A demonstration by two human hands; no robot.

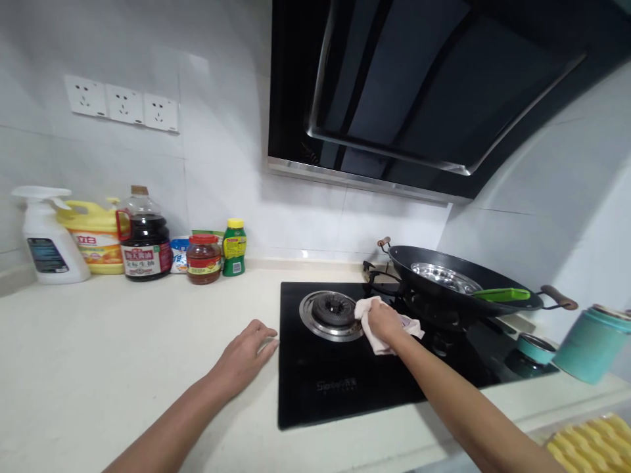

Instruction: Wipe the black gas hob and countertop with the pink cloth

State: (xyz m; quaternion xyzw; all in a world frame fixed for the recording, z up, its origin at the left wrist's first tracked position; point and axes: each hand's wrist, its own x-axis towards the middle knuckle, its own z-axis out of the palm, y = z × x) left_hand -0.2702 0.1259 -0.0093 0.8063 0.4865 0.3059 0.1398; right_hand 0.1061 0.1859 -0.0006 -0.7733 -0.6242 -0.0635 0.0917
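My right hand grips a pale pinkish-white cloth and presses it on the black glass gas stove. The cloth touches the right side of the left burner's metal ring, beside the dark burner cap. Resting on the pale countertop, my left hand lies just left of the stove's edge. Its fingers are stretched out and hold nothing. The cloth hides part of the glass under my right hand.
A black wok sits over the right burner, holding a steel perforated dish and a green-handled utensil. Teal canisters stand at the right. Along the wall are a spray bottle, a soy sauce jug and jars. Overhead hangs a range hood.
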